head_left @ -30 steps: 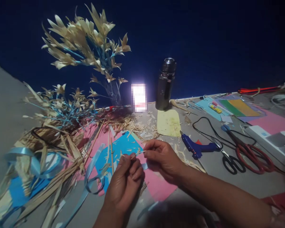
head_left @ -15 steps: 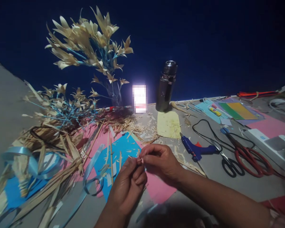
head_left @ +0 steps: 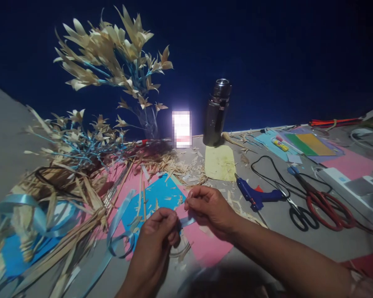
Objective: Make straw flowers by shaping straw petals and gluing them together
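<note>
My left hand (head_left: pixel 160 236) is closed in a pinch, low over the middle of the worktop. Close by on its right, my right hand (head_left: pixel 209 209) also pinches thumb against fingers. What either holds, if anything, is too small to make out. A pale blue strip (head_left: pixel 188 222) shows between the hands; I cannot tell whether it is held. Beneath them lie blue paper (head_left: pixel 166 188) and pink paper (head_left: pixel 207 246), scattered with straw-coloured scraps and thin sticks. A loop of light blue ribbon (head_left: pixel 112 231) curls left of my left hand.
Dried-leaf flowers (head_left: pixel 102 49) on blue stems rise at back left, above a heap of dry husks (head_left: pixel 90 215). A steel flask (head_left: pixel 217 114) stands near a yellow cloth (head_left: pixel 220 163). Rightward lie a blue glue gun (head_left: pixel 259 194), black-handled scissors (head_left: pixel 301 215), red-handled scissors (head_left: pixel 329 209) and a power strip (head_left: pixel 345 186).
My hands have come apart from where they met. The left moved down and left; the right stays nearly in place. The view has shifted slightly.
</note>
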`<state>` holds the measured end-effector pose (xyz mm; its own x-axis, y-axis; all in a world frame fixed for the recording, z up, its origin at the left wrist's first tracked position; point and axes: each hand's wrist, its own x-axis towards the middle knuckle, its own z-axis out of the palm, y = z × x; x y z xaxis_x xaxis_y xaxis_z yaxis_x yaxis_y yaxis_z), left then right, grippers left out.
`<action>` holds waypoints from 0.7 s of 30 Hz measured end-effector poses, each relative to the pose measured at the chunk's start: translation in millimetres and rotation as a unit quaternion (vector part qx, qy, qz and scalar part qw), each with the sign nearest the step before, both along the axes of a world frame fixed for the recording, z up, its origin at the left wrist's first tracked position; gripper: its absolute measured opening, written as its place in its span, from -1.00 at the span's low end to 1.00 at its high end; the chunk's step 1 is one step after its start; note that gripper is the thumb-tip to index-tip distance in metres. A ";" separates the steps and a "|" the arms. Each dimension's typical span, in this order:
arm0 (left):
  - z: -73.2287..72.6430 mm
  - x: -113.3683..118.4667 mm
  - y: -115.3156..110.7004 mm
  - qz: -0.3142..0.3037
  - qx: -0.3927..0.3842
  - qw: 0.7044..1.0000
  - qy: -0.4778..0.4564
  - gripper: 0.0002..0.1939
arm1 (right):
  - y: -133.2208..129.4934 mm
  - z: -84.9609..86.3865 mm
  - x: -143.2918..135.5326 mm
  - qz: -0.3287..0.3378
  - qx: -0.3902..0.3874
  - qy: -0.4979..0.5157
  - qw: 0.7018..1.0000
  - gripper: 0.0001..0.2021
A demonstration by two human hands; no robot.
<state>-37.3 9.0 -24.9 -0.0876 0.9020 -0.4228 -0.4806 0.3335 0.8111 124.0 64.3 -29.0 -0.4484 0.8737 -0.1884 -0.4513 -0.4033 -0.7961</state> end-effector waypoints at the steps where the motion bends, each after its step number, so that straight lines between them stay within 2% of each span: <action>1: 2.0 -4.0 -1.0 0.011 0.013 0.998 0.062 -0.66 | 0.8 -0.4 0.9 0.014 0.002 0.001 1.000 -0.66; 3: 8.6 -11.4 -2.1 0.035 0.057 0.978 0.196 -0.73 | 1.6 -0.8 2.8 0.051 0.002 -0.016 0.999 -0.66; 5: 17.4 -16.1 -2.0 0.019 0.107 0.949 0.296 -0.75 | 1.3 -0.6 3.9 0.087 -0.007 -0.037 0.996 -0.62; 9: 28.9 -15.5 0.5 -0.102 0.140 0.928 0.330 -0.81 | -0.6 0.9 4.0 0.112 -0.022 -0.027 0.993 -0.54; 11: 29.1 -14.1 1.5 -0.130 0.141 0.926 0.326 -0.82 | -0.6 2.0 4.5 0.118 -0.019 -0.026 0.993 -0.55; 13: 27.8 -15.3 2.1 -0.108 0.149 0.923 0.337 -0.83 | 0.1 2.9 6.0 0.129 -0.015 -0.038 0.991 -0.57; 18: 29.8 -23.5 1.3 0.003 0.185 0.899 0.396 -0.92 | 1.4 -0.7 8.5 0.141 -0.029 -0.073 0.987 -0.60; 21: 31.1 -17.7 -2.7 0.061 0.212 0.885 0.410 -0.94 | 0.4 -5.0 6.5 0.128 -0.038 -0.084 0.988 -0.63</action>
